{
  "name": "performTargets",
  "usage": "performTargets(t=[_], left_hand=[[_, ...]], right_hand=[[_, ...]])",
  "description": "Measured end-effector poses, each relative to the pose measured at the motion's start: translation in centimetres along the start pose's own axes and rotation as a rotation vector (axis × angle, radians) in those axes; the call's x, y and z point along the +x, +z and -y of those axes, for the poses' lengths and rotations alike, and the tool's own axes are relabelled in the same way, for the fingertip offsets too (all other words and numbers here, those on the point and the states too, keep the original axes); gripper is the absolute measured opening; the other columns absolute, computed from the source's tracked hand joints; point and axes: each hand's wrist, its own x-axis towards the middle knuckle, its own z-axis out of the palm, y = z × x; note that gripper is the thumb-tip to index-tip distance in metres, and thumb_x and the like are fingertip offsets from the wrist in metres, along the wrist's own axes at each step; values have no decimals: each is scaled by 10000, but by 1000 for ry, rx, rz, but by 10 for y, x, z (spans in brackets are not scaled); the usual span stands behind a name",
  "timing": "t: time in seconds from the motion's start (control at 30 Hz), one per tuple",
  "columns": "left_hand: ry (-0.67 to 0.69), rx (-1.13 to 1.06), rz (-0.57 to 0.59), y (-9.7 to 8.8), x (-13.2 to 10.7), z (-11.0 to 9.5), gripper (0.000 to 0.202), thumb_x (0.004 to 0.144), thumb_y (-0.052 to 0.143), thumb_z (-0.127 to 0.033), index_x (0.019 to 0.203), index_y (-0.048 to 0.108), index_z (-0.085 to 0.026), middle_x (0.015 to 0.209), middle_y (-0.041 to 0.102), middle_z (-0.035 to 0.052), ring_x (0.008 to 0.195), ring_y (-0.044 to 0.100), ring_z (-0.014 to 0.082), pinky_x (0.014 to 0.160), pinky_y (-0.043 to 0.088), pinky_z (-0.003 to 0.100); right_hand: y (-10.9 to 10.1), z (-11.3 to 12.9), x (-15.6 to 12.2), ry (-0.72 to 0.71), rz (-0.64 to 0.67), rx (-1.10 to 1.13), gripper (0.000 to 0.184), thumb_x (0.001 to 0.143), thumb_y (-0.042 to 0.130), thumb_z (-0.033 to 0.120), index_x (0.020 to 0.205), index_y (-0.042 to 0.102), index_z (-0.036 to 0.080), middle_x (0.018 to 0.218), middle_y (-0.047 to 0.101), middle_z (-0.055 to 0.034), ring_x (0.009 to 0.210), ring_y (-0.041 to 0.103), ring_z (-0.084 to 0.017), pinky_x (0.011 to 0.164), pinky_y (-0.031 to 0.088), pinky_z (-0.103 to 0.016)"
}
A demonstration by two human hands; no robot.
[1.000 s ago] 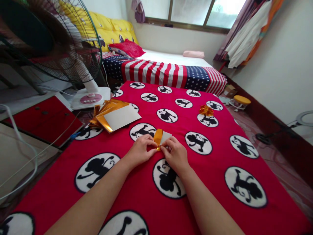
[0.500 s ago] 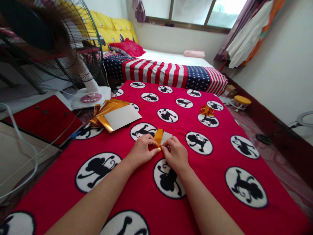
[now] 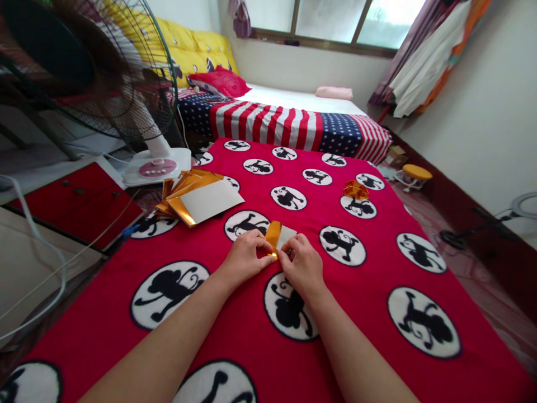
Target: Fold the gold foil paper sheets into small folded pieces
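Note:
A small folded sheet of gold paper with a white back (image 3: 279, 235) lies on the red blanket with black monkey prints (image 3: 369, 263). My left hand (image 3: 245, 257) and my right hand (image 3: 302, 263) meet at its near edge, fingers curled and pinching the fold between them. A stack of gold-and-white paper sheets (image 3: 197, 198) lies to the left, at the blanket's edge. A finished folded gold piece (image 3: 356, 190) sits farther off to the right.
A standing fan (image 3: 104, 73) with a white base (image 3: 157, 167) is at the left beside a red cabinet (image 3: 79, 201). A bed with a stars-and-stripes cover (image 3: 293, 123) lies beyond the blanket. A small yellow stool (image 3: 413, 173) stands at right.
Both hands have stayed on the gold paper, with only slight finger shifts along the fold. Nothing else has moved.

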Motion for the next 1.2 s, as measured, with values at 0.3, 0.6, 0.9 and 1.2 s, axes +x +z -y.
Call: performTargets(t=[0.3, 0.6, 0.9, 1.2], left_hand=[[-3, 17, -10, 0, 1, 1, 19, 723, 753, -204, 721, 738, -193, 835, 636, 26, 802, 592, 166, 756, 465, 306], [1, 18, -15, 0, 0, -2, 24, 730, 719, -184, 719, 739, -192, 839, 636, 31, 813, 599, 167, 760, 469, 303], [-14, 20, -10, -2, 0, -4, 32, 716, 713, -183, 714, 742, -196, 836, 636, 34, 826, 607, 173, 757, 480, 298], [-2, 12, -22, -1, -1, -3, 37, 718, 711, -174, 712, 741, -195, 834, 642, 35, 819, 609, 171, 754, 489, 297]], right_hand=[[0, 3, 0, -4, 1, -6, 121, 826, 609, 237, 717, 578, 196, 852, 551, 7, 645, 519, -101, 556, 313, -238], [0, 3, -1, -1, -5, -23, 117, 834, 597, 233, 727, 570, 195, 858, 542, 9, 660, 524, -104, 563, 311, -242], [-1, 3, -2, -1, 1, -26, 121, 847, 586, 233, 736, 561, 192, 857, 539, 8, 654, 519, -100, 569, 316, -239], [0, 3, -3, -9, -1, -56, 119, 865, 574, 237, 753, 564, 197, 880, 558, -7, 671, 536, -111, 570, 312, -243]])
